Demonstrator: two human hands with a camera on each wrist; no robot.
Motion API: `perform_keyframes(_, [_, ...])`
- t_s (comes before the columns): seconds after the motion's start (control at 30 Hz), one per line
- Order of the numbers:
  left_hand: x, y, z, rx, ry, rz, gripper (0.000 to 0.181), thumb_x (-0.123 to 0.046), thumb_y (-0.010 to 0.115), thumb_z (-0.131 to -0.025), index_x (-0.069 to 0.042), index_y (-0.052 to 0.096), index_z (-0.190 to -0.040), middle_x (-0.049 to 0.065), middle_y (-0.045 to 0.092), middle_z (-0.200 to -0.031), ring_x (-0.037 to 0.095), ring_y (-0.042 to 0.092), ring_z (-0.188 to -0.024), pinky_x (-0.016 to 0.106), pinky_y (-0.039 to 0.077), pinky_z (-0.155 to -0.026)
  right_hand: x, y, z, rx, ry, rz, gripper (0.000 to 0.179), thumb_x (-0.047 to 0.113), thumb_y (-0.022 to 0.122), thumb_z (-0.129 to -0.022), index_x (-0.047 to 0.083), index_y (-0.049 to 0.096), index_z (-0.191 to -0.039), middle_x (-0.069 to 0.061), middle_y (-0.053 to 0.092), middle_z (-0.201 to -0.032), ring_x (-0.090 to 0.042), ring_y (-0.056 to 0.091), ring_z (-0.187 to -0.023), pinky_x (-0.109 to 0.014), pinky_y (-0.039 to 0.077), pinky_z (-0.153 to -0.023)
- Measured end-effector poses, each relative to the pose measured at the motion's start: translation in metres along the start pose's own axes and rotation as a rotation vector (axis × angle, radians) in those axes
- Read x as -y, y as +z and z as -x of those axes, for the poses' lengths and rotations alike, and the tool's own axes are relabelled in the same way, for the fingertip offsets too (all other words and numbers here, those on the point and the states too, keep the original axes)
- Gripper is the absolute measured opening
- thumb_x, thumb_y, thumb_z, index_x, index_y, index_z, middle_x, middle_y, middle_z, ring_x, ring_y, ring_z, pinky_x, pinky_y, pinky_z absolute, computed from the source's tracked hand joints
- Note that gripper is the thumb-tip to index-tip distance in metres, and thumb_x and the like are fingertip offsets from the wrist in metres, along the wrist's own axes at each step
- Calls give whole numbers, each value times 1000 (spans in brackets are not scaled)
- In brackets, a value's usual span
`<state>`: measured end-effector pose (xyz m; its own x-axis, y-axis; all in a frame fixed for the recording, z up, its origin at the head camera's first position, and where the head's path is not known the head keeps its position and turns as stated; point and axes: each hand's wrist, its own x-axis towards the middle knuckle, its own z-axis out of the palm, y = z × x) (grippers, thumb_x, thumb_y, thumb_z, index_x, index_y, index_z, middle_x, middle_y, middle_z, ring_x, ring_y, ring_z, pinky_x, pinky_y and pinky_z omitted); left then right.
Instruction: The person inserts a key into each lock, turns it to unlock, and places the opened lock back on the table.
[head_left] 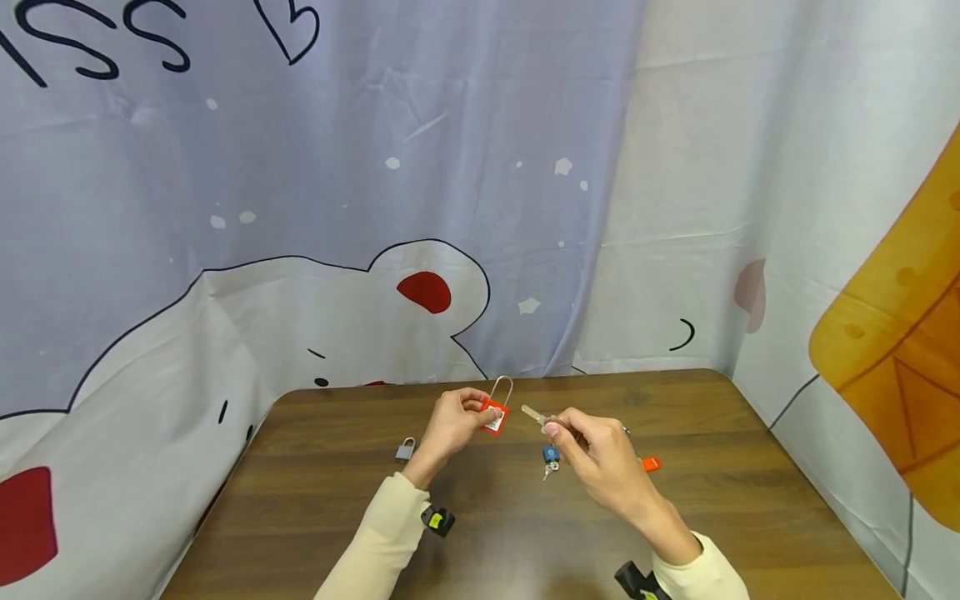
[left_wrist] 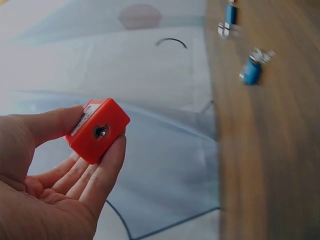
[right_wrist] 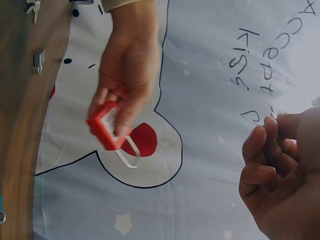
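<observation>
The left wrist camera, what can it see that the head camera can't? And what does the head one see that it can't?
Only the left wrist view shows the keyhole in the end of the red padlock, plus a second blue thing too blurry to name.

Only the head view shows the right hand pinching a key, and the grey padlock.

Both show the left hand holding the red padlock, a blue padlock, the wooden table and the printed curtain.
</observation>
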<state>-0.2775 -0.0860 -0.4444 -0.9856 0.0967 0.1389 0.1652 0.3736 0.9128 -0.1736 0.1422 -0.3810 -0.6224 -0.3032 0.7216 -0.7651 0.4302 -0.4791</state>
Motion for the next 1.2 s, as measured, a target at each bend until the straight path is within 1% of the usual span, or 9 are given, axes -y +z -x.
perform_keyframes(0.2, [-24,-3,10,-29,40,88,32,-9,78,-81,5,68,-107,14,73,-89,9,65,-72,17,51,-62,2,-1,-1,-36,5,-20,18,2,65,-91,17,62,-82,11,48,-59,5,39,-53,-10,33,-47])
perform_keyframes(0.33, [-35,-4,16,-69,70,148,33,-9,78,-81,3,68,-110,18,74,-95,16,72,-81,19,55,-68,4,0,-2,-48,-3,-26,19,0,65,-90,16,63,-80,11,47,-58,6,39,-53,-9,32,-47])
perform_keyframes(0.43, [-44,-5,22,-94,83,199,35,-10,79,-82,3,68,-112,19,74,-99,20,73,-87,21,58,-73,2,2,-2,-88,-25,-41,21,-5,65,-88,14,63,-80,10,49,-58,5,40,-53,-9,33,-46])
perform_keyframes(0.57, [-55,-7,29,-122,90,271,37,-9,79,-81,4,67,-113,19,73,-98,14,72,-84,20,57,-75,0,5,-2,-146,-52,-55,24,-12,64,-85,12,64,-82,6,53,-58,3,45,-53,-11,36,-47])
perform_keyframes(0.7, [-65,-9,35,-159,86,343,37,-7,79,-80,4,67,-113,16,73,-97,6,67,-80,16,55,-72,0,9,-2,-144,-42,-57,25,-14,62,-85,12,64,-83,3,55,-59,2,47,-55,-11,39,-49])
perform_keyframes(0.83, [-73,-9,42,-194,75,443,36,-6,77,-81,2,65,-115,14,73,-102,5,67,-83,17,56,-73,3,14,0,-124,-19,-72,24,-10,61,-89,13,63,-84,2,57,-61,1,49,-55,-11,40,-50])
perform_keyframes(1.0, [-83,-8,49,-220,68,606,36,-4,72,-85,2,61,-119,10,73,-103,7,68,-84,20,55,-75,7,19,3,-131,8,-73,21,-5,60,-92,14,62,-84,4,57,-63,1,50,-56,-10,40,-49])
perform_keyframes(1.1, [-87,-6,53,-214,61,717,34,-3,69,-87,4,57,-118,4,72,-100,8,68,-85,21,54,-75,7,23,4,-138,2,-60,20,-4,60,-92,14,62,-84,6,56,-63,3,47,-56,-10,38,-49])
perform_keyframes(1.2, [-91,-4,55,-191,49,845,29,-2,66,-90,2,54,-116,3,70,-102,10,68,-90,22,56,-76,7,28,6,-137,-8,-46,19,-3,62,-91,15,62,-83,7,54,-63,5,45,-56,-9,37,-49])
